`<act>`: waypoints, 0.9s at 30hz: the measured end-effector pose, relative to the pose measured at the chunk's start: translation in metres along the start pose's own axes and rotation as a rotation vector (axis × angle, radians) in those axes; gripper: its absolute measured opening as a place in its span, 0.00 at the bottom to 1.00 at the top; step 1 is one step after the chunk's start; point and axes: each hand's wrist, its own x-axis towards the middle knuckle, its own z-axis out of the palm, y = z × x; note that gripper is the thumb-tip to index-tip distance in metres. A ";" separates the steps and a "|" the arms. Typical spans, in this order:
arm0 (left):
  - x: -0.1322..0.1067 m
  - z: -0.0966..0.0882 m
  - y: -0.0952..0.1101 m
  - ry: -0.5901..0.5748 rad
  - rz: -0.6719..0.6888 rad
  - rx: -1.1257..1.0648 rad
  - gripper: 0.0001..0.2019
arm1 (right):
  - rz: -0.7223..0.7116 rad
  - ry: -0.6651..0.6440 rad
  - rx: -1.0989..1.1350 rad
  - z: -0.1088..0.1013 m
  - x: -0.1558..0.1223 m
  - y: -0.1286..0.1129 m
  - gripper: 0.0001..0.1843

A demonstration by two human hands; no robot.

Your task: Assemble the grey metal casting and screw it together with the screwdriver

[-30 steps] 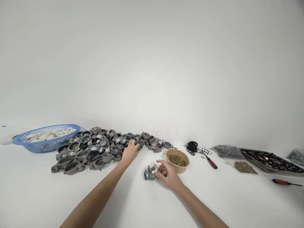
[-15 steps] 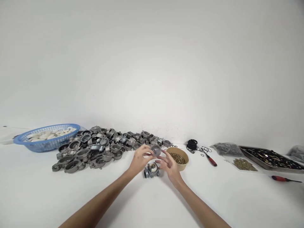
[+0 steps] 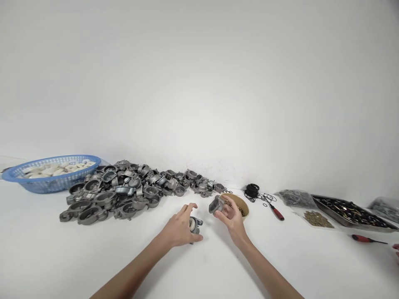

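Low over the white table, my left hand (image 3: pixel 183 227) is curved around a grey carburetor body (image 3: pixel 196 224), with thumb and fingers on either side of it. A pale float shows inside the body; the hand hides its left part. My right hand (image 3: pixel 230 218) pinches a grey metal float bowl (image 3: pixel 215 205) between thumb and fingers, its hollow side turned left. Behind the right hand stands a tan tub (image 3: pixel 244 205) holding small brass parts, partly covered by the fingers.
A heap of grey metal bowls (image 3: pixel 124 191) and a blue basket (image 3: pixel 59 185) of white parts lie left. Rightward are black rings (image 3: pixel 252 191), red-handled screwdrivers (image 3: pixel 277 213), a brass-part pile (image 3: pixel 318 219) and a metal tray (image 3: pixel 352 220). Another person's fingers (image 3: pixel 395 247) show at the right edge.
The float bowl has passed from my left hand to my right and moved right. My left hand has come down around the carburetor body, which is turned and slightly nearer.
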 end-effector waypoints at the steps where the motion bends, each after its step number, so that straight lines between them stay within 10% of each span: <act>1: 0.001 -0.001 -0.002 0.009 -0.032 0.014 0.35 | -0.008 0.000 -0.007 -0.001 0.001 0.002 0.41; 8: 0.010 -0.003 -0.009 -0.095 0.007 -0.247 0.24 | -0.091 -0.049 -0.116 -0.008 0.002 0.008 0.39; 27: 0.012 0.023 -0.008 -0.166 0.155 -0.635 0.48 | -0.461 -0.482 -0.678 0.002 -0.017 -0.024 0.28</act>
